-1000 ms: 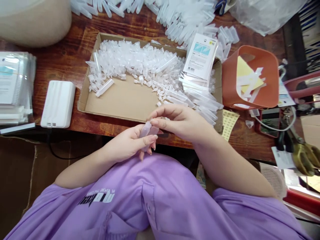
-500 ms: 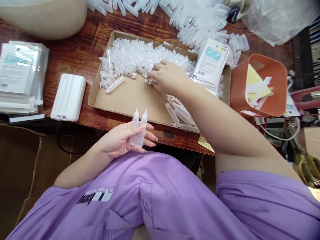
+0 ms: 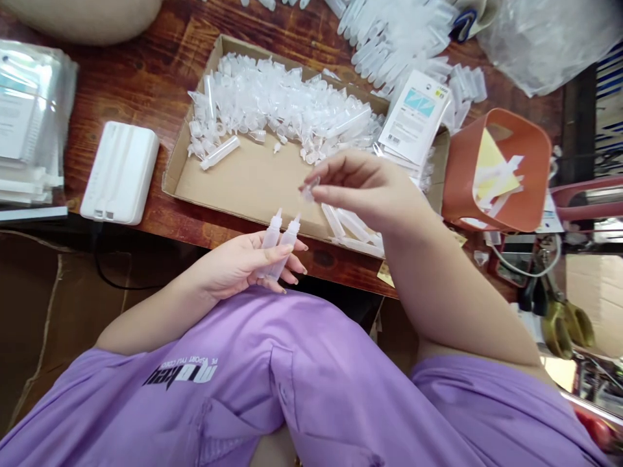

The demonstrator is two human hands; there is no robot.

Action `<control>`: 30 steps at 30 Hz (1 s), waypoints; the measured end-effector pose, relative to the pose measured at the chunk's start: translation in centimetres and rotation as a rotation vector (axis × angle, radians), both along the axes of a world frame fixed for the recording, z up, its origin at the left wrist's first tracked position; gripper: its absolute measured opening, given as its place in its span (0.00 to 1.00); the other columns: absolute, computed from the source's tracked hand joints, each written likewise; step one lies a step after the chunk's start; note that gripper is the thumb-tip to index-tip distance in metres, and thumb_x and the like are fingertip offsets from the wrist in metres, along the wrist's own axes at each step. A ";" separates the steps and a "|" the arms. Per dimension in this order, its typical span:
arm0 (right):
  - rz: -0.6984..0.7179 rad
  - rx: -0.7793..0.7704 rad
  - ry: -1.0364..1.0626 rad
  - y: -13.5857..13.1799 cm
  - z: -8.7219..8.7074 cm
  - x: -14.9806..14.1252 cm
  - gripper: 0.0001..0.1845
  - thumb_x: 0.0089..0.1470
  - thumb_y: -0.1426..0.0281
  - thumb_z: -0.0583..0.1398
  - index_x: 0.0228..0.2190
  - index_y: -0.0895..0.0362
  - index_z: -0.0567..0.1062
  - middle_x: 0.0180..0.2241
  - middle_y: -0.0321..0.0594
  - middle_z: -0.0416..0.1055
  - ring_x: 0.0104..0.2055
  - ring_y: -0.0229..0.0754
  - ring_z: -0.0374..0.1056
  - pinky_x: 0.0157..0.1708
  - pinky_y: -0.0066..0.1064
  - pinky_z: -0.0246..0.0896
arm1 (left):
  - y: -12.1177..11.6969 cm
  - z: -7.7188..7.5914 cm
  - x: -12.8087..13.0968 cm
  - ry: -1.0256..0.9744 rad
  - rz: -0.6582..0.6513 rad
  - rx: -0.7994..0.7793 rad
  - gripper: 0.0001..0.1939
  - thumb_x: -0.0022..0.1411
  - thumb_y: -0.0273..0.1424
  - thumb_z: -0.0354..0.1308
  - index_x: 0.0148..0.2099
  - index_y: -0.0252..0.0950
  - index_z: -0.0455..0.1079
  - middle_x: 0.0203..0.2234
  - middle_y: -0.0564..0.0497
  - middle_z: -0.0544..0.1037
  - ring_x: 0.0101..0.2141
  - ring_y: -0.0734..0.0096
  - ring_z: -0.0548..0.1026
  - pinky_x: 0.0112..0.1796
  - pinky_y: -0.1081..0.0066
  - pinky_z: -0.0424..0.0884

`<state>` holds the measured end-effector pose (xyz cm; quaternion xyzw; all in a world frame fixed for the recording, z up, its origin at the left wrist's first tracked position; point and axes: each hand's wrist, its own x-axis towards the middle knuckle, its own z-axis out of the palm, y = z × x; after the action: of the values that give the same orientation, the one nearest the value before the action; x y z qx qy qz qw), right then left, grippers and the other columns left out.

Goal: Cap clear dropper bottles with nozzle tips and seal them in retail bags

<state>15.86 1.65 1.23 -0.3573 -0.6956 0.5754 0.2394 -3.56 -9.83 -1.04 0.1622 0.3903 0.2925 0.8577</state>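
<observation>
Two small translucent dropper bottles (image 3: 278, 250) with pointed nozzle tips stand side by side in my left hand (image 3: 243, 263), pinned under the thumb against the fingers. Just right of and above their tips, my right hand (image 3: 360, 188) pinches a small clear plastic cap (image 3: 309, 189) between thumb and fingertips. Behind the hands lies a shallow cardboard tray (image 3: 243, 185). A heap of clear caps (image 3: 272, 97) fills its far side. Several capped bottles (image 3: 350, 227) rest in its near right corner, partly hidden by my right forearm.
Printed sachets (image 3: 413, 120) lie on the tray's right end, beside an orange bin (image 3: 501, 168) holding paper scraps. More empty bottles (image 3: 389, 39) are piled behind. On the left are a white power bank (image 3: 121, 172) and packaged sachets (image 3: 29, 123). Scissors (image 3: 567, 324) hang at right.
My right hand has left the cap heap, moving toward me with a cap in its fingertips. My left hand still holds both bottles, now tilted slightly more. The view has shifted a little.
</observation>
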 end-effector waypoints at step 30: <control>0.374 0.174 -0.453 -3.5 1.9 4.7 0.25 0.58 0.48 0.56 0.34 0.57 0.78 0.31 0.40 0.76 0.31 0.38 0.69 0.29 0.29 0.57 | 0.4 0.4 2.7 0.191 -0.256 0.173 0.11 0.55 0.34 0.68 0.33 0.31 0.74 0.25 0.52 0.77 0.25 0.78 0.73 0.25 0.79 0.71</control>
<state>20.60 -1.84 3.09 -0.3204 -0.8317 0.4535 -0.0024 -0.85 -9.40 -0.64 0.3109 0.4195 0.1969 0.8298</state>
